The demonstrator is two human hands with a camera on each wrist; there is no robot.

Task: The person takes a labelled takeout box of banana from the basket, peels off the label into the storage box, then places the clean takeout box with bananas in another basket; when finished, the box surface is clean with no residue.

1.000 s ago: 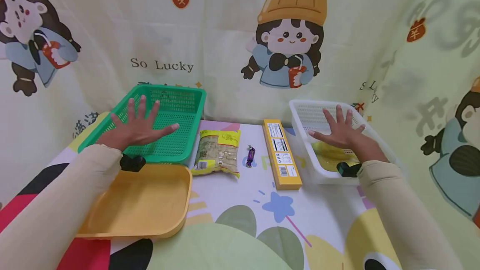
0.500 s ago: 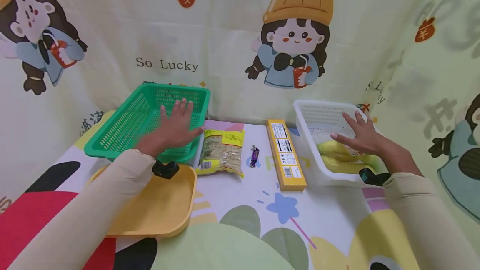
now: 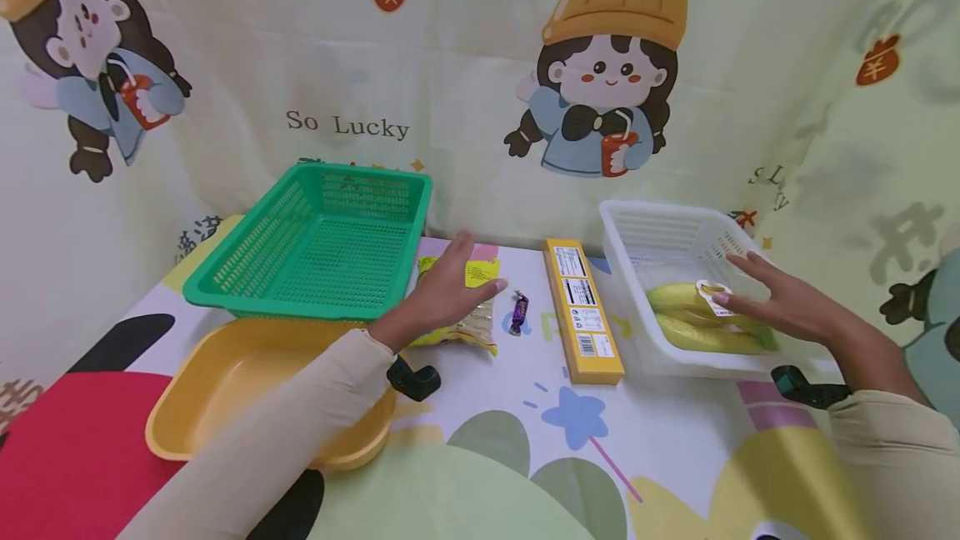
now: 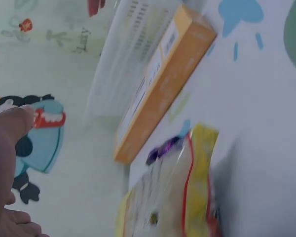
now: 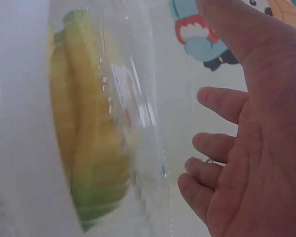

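My left hand (image 3: 441,297) hovers over a yellow and clear plastic food bag (image 3: 480,325), covering much of it in the head view. Its thumb points right, and nothing is in its grasp. The bag (image 4: 167,192) shows at the bottom of the left wrist view. My right hand (image 3: 810,311) hangs above the right side of a white plastic basket (image 3: 626,294). Inside lie bananas (image 3: 693,332) in clear wrapping with a label. The right wrist view shows the hand (image 5: 251,133) apart from the wrapped bananas (image 5: 84,128), fingers spread and loosely bent.
A green basket (image 3: 337,232) stands at the back left. In front of it is a yellow-orange tray (image 3: 225,373), partly behind my left sleeve. A purple-wrapped candy (image 3: 519,313) and a long orange box (image 3: 585,315) lie between the bag and the white basket. A printed curtain hangs behind.
The left hand has moved right, from over the green basket to over the bag. The right hand has shifted right and lower over the white basket. The view has turned slightly left.
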